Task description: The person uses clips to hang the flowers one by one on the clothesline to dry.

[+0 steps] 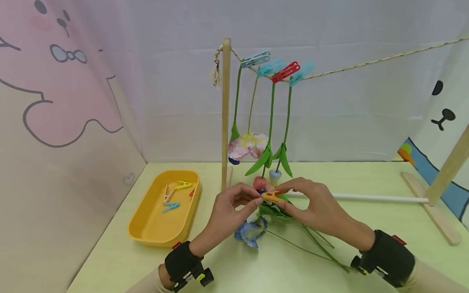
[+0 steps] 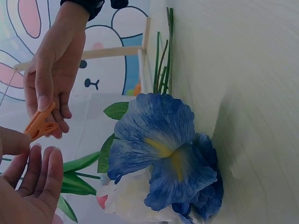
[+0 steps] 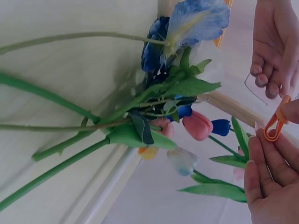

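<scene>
An orange clothespin (image 1: 271,196) is held between both hands, over the flowers on the table. My left hand (image 1: 230,215) pinches its left end with thumb and forefinger; my right hand (image 1: 319,207) pinches the other end. In the right wrist view, the right thumb lies over the clothespin (image 3: 275,121). Beneath the hands lies a blue artificial flower (image 2: 159,144) with ruffled petals, beside other blooms and green stems (image 3: 56,95). Behind, several artificial flowers hang head down from a rope (image 1: 377,61), clipped by blue clothespins (image 1: 257,59) and a red clothespin (image 1: 286,72).
A yellow tray (image 1: 142,227) on the left holds several clothespins. A wooden post (image 1: 224,116) carries the rope's left end, and a slanted wooden post (image 1: 457,158) stands at right. A white rod (image 1: 376,197) runs along the table behind the hands.
</scene>
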A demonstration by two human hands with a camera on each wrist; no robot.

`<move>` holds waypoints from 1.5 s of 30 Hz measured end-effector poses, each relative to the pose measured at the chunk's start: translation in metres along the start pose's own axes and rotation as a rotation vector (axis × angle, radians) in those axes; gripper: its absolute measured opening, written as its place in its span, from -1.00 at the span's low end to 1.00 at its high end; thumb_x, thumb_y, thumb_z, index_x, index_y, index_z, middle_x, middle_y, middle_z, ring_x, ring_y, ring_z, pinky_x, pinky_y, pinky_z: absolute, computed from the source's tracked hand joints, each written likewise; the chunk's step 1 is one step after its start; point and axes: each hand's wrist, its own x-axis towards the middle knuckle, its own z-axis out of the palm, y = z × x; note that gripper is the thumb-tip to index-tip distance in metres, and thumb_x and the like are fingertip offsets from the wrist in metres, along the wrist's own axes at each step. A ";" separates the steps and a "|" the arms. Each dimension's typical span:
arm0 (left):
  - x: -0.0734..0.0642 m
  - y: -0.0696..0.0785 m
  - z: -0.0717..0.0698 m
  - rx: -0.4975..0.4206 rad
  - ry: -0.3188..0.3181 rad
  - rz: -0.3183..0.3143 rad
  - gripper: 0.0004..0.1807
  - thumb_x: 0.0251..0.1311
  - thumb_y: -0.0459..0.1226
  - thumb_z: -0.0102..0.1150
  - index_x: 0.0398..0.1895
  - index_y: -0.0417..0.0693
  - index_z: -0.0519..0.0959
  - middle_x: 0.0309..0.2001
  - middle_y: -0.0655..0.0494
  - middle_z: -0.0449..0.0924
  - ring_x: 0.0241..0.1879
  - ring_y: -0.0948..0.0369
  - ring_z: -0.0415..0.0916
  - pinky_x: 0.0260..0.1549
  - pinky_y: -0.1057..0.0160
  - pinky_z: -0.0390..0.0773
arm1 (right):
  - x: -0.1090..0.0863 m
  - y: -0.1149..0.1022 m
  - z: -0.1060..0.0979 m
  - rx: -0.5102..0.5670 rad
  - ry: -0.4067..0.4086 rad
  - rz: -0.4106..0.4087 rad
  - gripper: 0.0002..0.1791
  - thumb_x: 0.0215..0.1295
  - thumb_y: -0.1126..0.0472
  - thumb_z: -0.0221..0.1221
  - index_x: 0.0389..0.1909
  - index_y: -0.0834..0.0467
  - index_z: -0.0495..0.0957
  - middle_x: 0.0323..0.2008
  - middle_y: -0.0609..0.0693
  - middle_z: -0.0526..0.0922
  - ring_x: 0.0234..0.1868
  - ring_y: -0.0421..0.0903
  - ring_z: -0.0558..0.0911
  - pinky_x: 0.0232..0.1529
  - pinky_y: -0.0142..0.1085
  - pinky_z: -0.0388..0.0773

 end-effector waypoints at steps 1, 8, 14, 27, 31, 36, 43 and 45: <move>-0.002 -0.005 0.001 0.020 -0.007 0.000 -0.88 0.18 -0.54 0.24 -0.21 -0.34 0.59 -0.27 -0.16 0.65 -0.33 0.03 0.65 -0.30 0.03 0.71 | -0.001 0.001 -0.002 -0.007 0.005 0.007 -0.69 0.13 0.21 0.36 -0.07 0.06 0.66 -0.18 -0.10 0.72 -0.12 -0.15 0.64 -0.19 -0.08 0.63; -0.015 -0.026 0.015 0.186 -0.207 0.014 -0.87 0.23 -0.35 0.28 -0.18 -0.02 0.61 -0.28 0.19 0.65 -0.33 0.38 0.59 -0.31 0.37 0.67 | -0.007 0.010 -0.015 -0.092 0.049 0.061 -0.68 0.11 0.19 0.38 -0.08 0.09 0.66 -0.13 -0.07 0.70 -0.14 -0.10 0.63 -0.22 -0.10 0.60; -0.018 -0.032 0.027 0.347 -0.401 0.060 -0.89 0.25 -0.31 0.26 -0.18 0.01 0.64 -0.23 0.27 0.64 -0.25 0.48 0.52 -0.25 0.47 0.63 | -0.011 0.017 -0.021 -0.133 0.073 0.069 -0.67 0.11 0.19 0.39 -0.07 0.11 0.66 -0.11 -0.02 0.70 -0.16 -0.09 0.65 -0.24 -0.07 0.61; -0.022 -0.045 0.047 0.756 -0.610 0.183 -0.79 0.24 -0.23 0.28 -0.08 -0.03 0.68 -0.07 0.19 0.65 -0.01 0.30 0.55 0.00 0.37 0.56 | -0.019 0.026 -0.029 -0.147 0.115 0.102 -0.68 0.11 0.23 0.39 -0.08 0.11 0.67 -0.12 -0.01 0.71 -0.12 -0.06 0.66 -0.20 0.01 0.61; -0.023 -0.046 0.051 0.804 -0.614 0.222 -0.84 0.21 -0.24 0.31 -0.15 0.02 0.67 -0.14 0.22 0.65 -0.07 0.30 0.55 -0.08 0.37 0.59 | -0.019 0.027 -0.030 -0.155 0.115 0.104 -0.68 0.11 0.22 0.39 -0.07 0.09 0.67 -0.11 -0.02 0.71 -0.11 -0.06 0.66 -0.19 0.01 0.61; -0.024 -0.048 0.053 0.854 -0.609 0.281 -0.95 0.18 -0.26 0.33 -0.31 0.06 0.66 -0.27 0.26 0.62 -0.19 0.32 0.54 -0.19 0.38 0.59 | -0.020 0.028 -0.033 -0.159 0.121 0.119 -0.68 0.10 0.22 0.39 -0.08 0.10 0.67 -0.12 -0.02 0.71 -0.14 -0.07 0.66 -0.22 -0.01 0.60; -0.026 -0.049 0.051 0.827 -0.618 0.303 -0.92 0.15 -0.32 0.35 -0.41 0.07 0.64 -0.34 0.30 0.55 -0.30 0.38 0.47 -0.29 0.45 0.55 | -0.024 0.029 -0.035 -0.157 0.116 0.136 -0.69 0.11 0.22 0.39 -0.09 0.10 0.68 -0.13 -0.03 0.72 -0.17 -0.08 0.67 -0.23 -0.02 0.61; -0.026 -0.045 0.047 0.809 -0.627 0.287 -0.92 0.16 -0.33 0.34 -0.38 0.06 0.65 -0.32 0.30 0.54 -0.29 0.40 0.46 -0.29 0.47 0.55 | -0.025 0.029 -0.037 -0.158 0.118 0.135 -0.68 0.10 0.23 0.39 -0.08 0.10 0.67 -0.13 -0.03 0.71 -0.16 -0.08 0.67 -0.23 -0.01 0.61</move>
